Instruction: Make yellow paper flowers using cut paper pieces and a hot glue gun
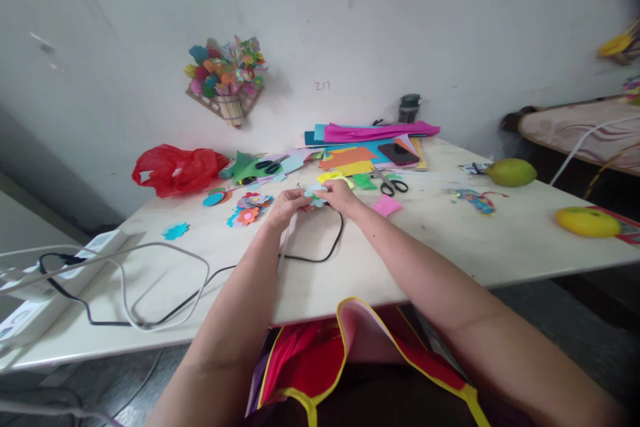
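Over the middle of the white table, my left hand point(290, 205) and my right hand point(341, 196) are closed on a light blue flower cutout point(315, 195). A small green piece shows at the flower's centre. My left hand grips its left edge, my right hand its right edge. Left of them lies a pile of flower cutouts point(249, 213) in orange, purple and blue. Black-handled scissors point(390, 184) rest to the right of my right hand, above a pink scrap point(387, 205). Yellow and green scraps lie just behind my hands.
A power strip point(60, 287) with looping cables runs along the table's left edge. At the back are a red plastic bag point(177, 170), second scissors point(270, 165), coloured sheets point(350, 159) and a phone point(399, 153). A green mango point(511, 172) and a yellow fruit point(587, 221) sit at right.
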Available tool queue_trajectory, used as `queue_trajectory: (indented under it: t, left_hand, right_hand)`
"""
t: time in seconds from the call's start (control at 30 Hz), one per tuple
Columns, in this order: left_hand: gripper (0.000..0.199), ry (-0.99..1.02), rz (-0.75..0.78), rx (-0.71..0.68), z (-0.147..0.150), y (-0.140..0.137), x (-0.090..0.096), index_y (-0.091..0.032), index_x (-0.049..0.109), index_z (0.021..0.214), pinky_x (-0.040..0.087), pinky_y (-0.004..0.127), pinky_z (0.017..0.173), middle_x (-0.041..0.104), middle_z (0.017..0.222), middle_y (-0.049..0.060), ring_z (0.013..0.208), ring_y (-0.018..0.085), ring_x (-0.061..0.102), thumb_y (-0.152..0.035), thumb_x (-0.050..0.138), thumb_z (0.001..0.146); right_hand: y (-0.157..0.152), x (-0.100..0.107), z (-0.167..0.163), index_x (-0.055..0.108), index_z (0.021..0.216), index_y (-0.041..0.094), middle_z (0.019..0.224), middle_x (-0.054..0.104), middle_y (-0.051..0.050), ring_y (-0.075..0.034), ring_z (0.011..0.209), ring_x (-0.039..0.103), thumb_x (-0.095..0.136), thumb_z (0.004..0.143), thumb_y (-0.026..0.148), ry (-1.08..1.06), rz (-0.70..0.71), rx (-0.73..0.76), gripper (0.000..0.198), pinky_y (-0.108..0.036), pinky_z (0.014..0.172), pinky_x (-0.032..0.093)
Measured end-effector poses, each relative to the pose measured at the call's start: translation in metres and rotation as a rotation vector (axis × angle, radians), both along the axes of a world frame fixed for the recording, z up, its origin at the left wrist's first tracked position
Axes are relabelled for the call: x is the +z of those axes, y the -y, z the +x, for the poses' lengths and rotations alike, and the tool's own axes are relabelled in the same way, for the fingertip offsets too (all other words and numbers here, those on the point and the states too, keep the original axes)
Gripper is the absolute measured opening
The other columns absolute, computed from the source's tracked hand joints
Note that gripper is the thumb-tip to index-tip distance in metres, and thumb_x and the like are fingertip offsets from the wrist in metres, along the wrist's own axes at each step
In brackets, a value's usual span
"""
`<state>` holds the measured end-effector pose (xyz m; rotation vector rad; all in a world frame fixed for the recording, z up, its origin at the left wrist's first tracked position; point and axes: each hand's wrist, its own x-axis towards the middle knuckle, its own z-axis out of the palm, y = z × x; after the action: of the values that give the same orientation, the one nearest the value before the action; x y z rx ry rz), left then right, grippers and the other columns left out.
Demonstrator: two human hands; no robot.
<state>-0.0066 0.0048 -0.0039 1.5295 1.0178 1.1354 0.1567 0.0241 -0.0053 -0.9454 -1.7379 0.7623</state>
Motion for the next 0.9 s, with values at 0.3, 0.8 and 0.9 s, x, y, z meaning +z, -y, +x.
queue_trajectory:
  t: [0.3,0.8,0.9]
  left_hand:
    - [0.022,-0.007,-0.01,0.002,-0.0006,-0.0002,0.0007,-0.014,0.06,0.062,0.042,0.023,0.057,0.061,0.058,0.003,0.052,0.011,0.054,-0.035,0.067,0.06]
    - [0.022,0.006,-0.019,0.01,0.0008,0.001,0.0028,-0.014,0.059,0.063,0.041,0.024,0.056,0.061,0.057,0.002,0.052,0.011,0.054,-0.035,0.066,0.06]
    - [0.024,0.017,-0.004,-0.006,0.0006,0.0007,0.0015,-0.014,0.059,0.065,0.041,0.023,0.055,0.06,0.057,0.002,0.052,0.011,0.053,-0.037,0.067,0.062]
  right_hand:
    - [0.0015,0.0014,-0.0001,0.031,0.047,0.019,0.05,0.025,0.006,-0.007,0.051,0.024,0.054,0.062,0.049,0.008,-0.016,-0.017,0.041,-0.023,0.047,0.018]
    - [0.0027,0.002,0.0013,0.032,0.049,0.02,0.046,0.024,0.007,-0.007,0.047,0.025,0.054,0.065,0.054,-0.09,-0.08,0.024,0.044,-0.023,0.046,0.019]
    - [0.0026,0.0017,0.0011,0.035,0.049,0.019,0.045,0.027,0.007,-0.007,0.046,0.026,0.056,0.064,0.054,-0.112,-0.085,0.025,0.043,-0.023,0.045,0.02]
